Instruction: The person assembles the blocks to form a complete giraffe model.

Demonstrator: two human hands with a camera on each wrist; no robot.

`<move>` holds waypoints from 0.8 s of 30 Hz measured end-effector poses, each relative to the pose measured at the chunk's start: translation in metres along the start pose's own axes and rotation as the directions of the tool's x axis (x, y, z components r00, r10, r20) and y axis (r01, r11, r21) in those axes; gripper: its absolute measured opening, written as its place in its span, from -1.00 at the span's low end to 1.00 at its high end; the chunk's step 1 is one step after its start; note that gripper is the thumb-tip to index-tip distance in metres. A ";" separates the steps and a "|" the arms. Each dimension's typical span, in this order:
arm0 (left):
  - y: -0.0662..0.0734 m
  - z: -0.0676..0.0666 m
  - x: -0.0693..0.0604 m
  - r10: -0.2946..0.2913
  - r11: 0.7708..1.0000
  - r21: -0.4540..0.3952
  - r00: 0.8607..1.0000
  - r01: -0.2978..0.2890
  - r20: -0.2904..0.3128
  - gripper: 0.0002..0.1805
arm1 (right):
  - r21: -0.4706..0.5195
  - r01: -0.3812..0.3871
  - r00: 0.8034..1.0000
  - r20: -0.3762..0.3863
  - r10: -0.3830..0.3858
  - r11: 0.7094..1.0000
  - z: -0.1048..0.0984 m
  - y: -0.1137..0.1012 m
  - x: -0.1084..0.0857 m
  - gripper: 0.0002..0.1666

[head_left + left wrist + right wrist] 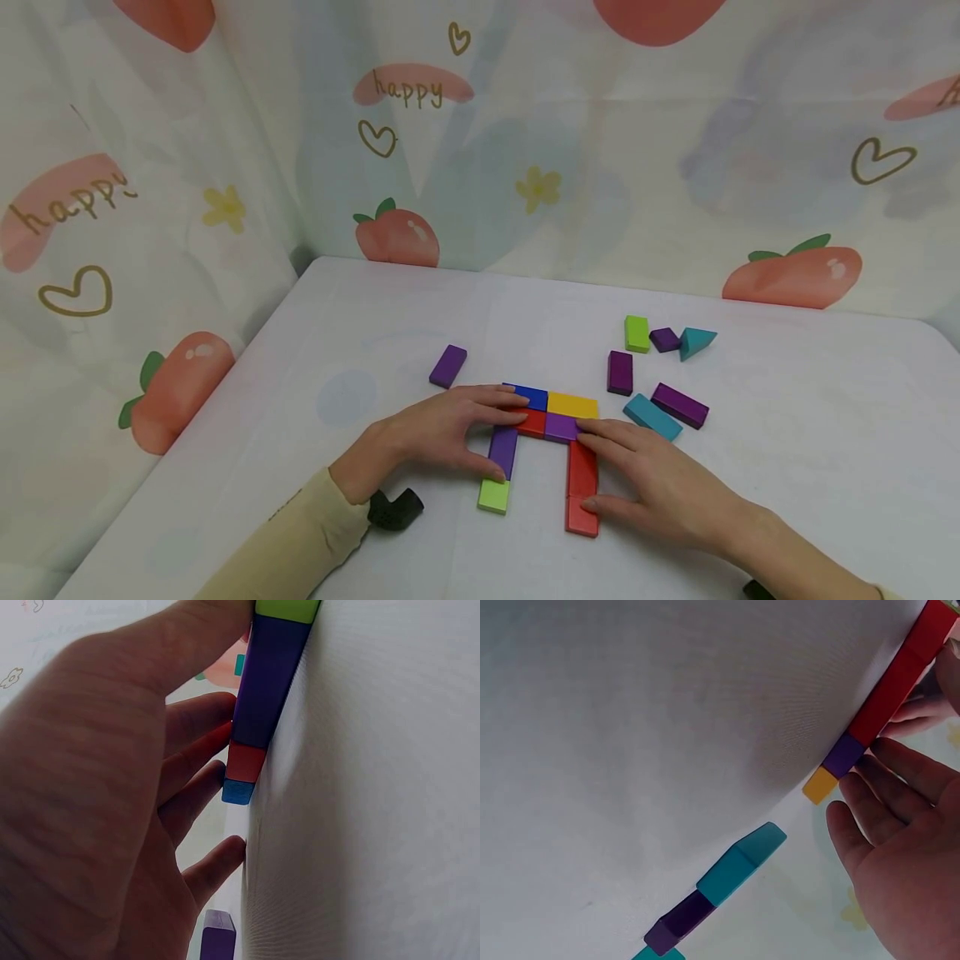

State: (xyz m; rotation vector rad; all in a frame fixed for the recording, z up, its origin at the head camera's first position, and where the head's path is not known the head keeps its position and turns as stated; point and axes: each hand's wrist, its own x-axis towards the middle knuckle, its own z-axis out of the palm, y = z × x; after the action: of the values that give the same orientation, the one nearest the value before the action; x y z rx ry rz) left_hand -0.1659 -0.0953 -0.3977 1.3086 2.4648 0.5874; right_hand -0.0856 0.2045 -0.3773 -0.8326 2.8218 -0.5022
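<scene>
Flat toy blocks lie together on the white table in an arch shape. Its top has a blue block and a yellow block above a red block and a purple block. A purple block and a light green block make the left leg; two red blocks make the right one. My left hand rests its spread fingers on the upper left blocks, thumb at the left leg. My right hand touches the right side with relaxed fingers, thumb on the lower red block.
A purple block lies alone beyond my left hand. Farther right are a green block, a teal triangular block, several dark purple blocks and a teal block. A printed curtain hangs behind the table.
</scene>
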 end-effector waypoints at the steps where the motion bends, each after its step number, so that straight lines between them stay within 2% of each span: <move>1: 0.000 0.000 0.000 0.000 1.000 0.001 1.000 0.000 0.001 -0.18 | 0.000 0.000 1.000 -0.001 0.000 1.000 0.000 0.000 0.000 0.01; 8: 0.000 0.000 0.000 0.009 1.000 0.001 1.000 -0.009 0.000 -0.18 | -0.014 0.039 0.999 -0.026 -0.039 0.999 0.001 0.002 -0.001 -0.02; 17: 0.002 0.001 0.001 0.008 1.000 0.017 1.000 -0.008 0.007 -0.18 | 0.001 0.010 1.000 0.024 -0.010 1.000 0.000 0.003 -0.001 0.06; 24: 0.002 -0.001 -0.001 0.032 0.999 0.034 0.999 -0.032 -0.011 -0.22 | 0.017 0.006 1.000 -0.009 -0.006 1.000 -0.003 0.006 0.000 -0.05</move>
State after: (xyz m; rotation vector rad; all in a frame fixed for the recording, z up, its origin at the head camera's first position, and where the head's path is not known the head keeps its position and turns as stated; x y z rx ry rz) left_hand -0.1648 -0.0954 -0.3959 1.3636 2.4773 0.5649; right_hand -0.0891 0.2096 -0.3770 -0.8385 2.8193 -0.5319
